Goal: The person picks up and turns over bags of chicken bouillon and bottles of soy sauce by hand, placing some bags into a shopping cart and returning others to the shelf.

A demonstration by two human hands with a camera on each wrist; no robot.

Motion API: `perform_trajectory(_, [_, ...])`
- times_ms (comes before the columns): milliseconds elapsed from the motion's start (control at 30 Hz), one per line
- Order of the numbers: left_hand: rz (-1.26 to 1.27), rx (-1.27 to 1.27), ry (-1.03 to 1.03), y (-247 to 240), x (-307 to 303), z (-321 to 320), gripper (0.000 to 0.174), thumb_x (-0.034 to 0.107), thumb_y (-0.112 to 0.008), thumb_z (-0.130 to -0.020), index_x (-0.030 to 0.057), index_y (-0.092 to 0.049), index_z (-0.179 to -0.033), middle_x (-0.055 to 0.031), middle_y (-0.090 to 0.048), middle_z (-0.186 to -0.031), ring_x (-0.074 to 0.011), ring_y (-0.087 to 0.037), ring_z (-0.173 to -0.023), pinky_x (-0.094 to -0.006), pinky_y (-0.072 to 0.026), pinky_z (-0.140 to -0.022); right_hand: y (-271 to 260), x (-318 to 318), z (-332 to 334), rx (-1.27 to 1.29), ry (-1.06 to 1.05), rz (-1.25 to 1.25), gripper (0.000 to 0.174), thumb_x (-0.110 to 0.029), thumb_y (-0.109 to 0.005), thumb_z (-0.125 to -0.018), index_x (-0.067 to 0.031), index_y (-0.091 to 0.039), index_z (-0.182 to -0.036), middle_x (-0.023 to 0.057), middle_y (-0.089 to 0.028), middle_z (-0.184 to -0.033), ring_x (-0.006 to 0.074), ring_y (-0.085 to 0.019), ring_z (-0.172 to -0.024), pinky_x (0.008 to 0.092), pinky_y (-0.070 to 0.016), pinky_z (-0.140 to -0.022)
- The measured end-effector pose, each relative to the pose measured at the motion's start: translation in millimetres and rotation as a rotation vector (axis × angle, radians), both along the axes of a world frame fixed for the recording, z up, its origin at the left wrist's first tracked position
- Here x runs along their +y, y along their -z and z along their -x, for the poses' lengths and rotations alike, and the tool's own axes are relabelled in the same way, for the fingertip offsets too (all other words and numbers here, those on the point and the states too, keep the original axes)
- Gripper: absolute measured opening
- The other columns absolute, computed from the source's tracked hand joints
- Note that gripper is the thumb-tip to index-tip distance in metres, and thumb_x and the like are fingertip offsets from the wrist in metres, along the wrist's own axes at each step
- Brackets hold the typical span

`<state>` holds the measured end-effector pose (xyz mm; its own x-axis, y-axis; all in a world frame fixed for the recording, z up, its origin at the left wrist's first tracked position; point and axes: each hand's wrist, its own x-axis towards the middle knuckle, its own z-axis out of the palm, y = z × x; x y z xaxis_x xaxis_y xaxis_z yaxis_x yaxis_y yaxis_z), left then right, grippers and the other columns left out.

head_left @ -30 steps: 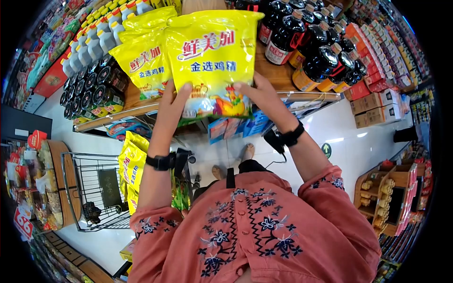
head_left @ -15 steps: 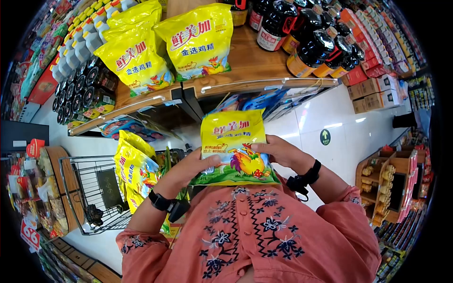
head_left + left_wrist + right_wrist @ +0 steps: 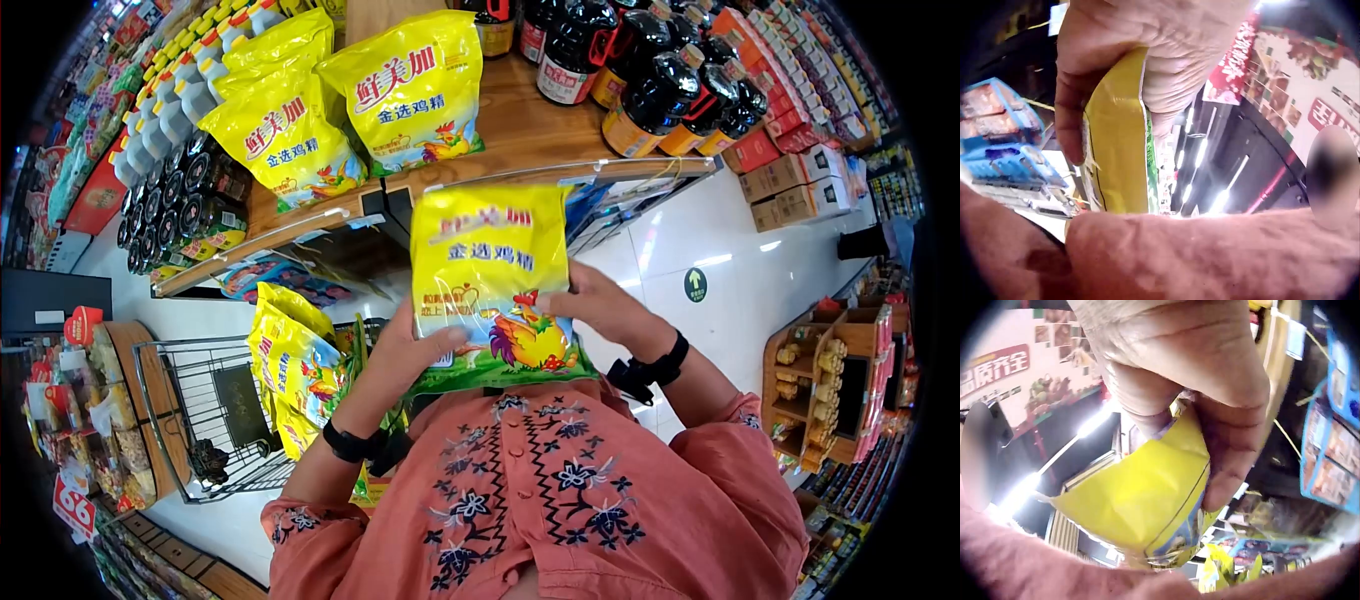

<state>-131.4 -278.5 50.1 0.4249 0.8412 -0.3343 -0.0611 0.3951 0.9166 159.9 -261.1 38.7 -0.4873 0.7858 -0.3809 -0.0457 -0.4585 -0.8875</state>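
Note:
A yellow bag with a rooster picture (image 3: 495, 285) is held upright in front of the chest, its lower edge close to the shirt. The left hand (image 3: 415, 345) grips its left side, thumb on the front. On the opposite side the right hand (image 3: 610, 310) grips it, thumb also on the front. In the left wrist view the left hand (image 3: 1141, 56) wraps the edge of the bag (image 3: 1116, 137). The right wrist view shows the right hand (image 3: 1191, 369) pinching the bag's side (image 3: 1147, 494) between thumb and fingers.
Two similar bags in front (image 3: 415, 95) (image 3: 285, 140) stand on a wooden shelf (image 3: 530, 130), between dark jars (image 3: 190, 200) and dark bottles (image 3: 655, 95). A wire cart (image 3: 210, 420) with yellow bags (image 3: 295, 360) is at the left. A snack rack (image 3: 820, 390) stands at the right.
Both hands brought a bag down and back from the shelf toward the chest. Over the last half second it rose slightly and its printed front tilted more toward the head camera.

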Motion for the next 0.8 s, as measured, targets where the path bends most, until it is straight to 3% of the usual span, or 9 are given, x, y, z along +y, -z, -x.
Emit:
perform_trajectory(33, [-0.055,0.024,-0.072,-12,1,-2,0.060,0.018,-0.073,-0.093,-0.0005,-0.045,-0.143,-0.0122,-0.061,-0.133,-0.0201,-0.062,-0.117,-0.0325,-0.0520,-0.099,-13,5,0,-0.025,0.008,-0.084,0.060,-0.018,-0.070,-0.094,0.0011,-0.043,-0.145,0.0090,-0.060,-0.133,0.0142,-0.057,-0.117,0.0284,-0.0475,-0.100])
perform_trajectory(133, [0.216,-0.213,-0.270,-18,49,6,0.058,0.019,-0.072,-0.094,-0.0015,-0.047,-0.141,-0.0131,-0.063,-0.132,-0.0218,-0.065,-0.115,-0.0346,-0.0544,-0.097,-43,26,2,-0.075,-0.029,-0.309,0.054,-0.017,-0.067,-0.096,0.0003,-0.047,-0.142,0.0069,-0.063,-0.127,0.0118,-0.058,-0.109,0.0284,-0.0490,-0.095])
perform_trajectory(233, [0.112,-0.544,-0.246,-13,80,9,0.056,0.021,-0.071,-0.095,-0.0018,-0.048,-0.140,-0.0134,-0.065,-0.128,-0.0225,-0.068,-0.110,-0.0365,-0.0572,-0.093,-50,56,9,-0.120,-0.071,-0.402,0.047,-0.015,-0.064,-0.096,0.0004,-0.051,-0.138,0.0060,-0.066,-0.120,0.0109,-0.060,-0.101,0.0294,-0.0502,-0.090])
perform_trajectory(333, [0.077,-0.322,-0.262,0,114,7,0.055,0.022,-0.071,-0.095,-0.0011,-0.049,-0.140,-0.0132,-0.066,-0.127,-0.0219,-0.068,-0.109,-0.0375,-0.0576,-0.093,-46,88,15,-0.193,-0.105,-0.520,0.043,-0.015,-0.067,-0.096,0.0012,-0.056,-0.133,0.0035,-0.066,-0.123,0.0090,-0.058,-0.108,0.0272,-0.0487,-0.093])
perform_trajectory(567, [-0.240,-0.215,-0.401,11,175,10,0.053,0.015,-0.070,-0.095,0.0023,-0.048,-0.141,-0.0108,-0.063,-0.130,-0.0222,-0.063,-0.117,-0.0375,-0.0528,-0.099,6,182,29,-0.310,0.016,-0.836,0.036,-0.011,-0.066,-0.091,-0.0023,-0.064,-0.125,0.0087,-0.072,-0.111,0.0148,-0.065,-0.099,0.0321,-0.0511,-0.089])
perform_trajectory(700, [-0.357,-0.133,-0.426,15,205,12,0.053,0.016,-0.072,-0.094,0.0025,-0.049,-0.140,-0.0079,-0.063,-0.130,-0.0190,-0.061,-0.116,-0.0347,-0.0495,-0.101,16,216,41,-0.284,0.068,-0.801,0.035,-0.010,-0.065,-0.090,-0.0028,-0.065,-0.124,0.0096,-0.073,-0.111,0.0172,-0.066,-0.099,0.0326,-0.0512,-0.089])
perform_trajectory(800, [-0.454,-0.031,-0.440,26,218,11,0.054,0.020,-0.075,-0.093,0.0019,-0.051,-0.138,-0.0077,-0.063,-0.129,-0.0165,-0.060,-0.114,-0.0318,-0.0476,-0.100,30,232,43,-0.317,0.067,-0.728,0.033,-0.010,-0.066,-0.092,-0.0009,-0.064,-0.124,0.0063,-0.072,-0.112,0.0129,-0.063,-0.099,0.0306,-0.0504,-0.088])
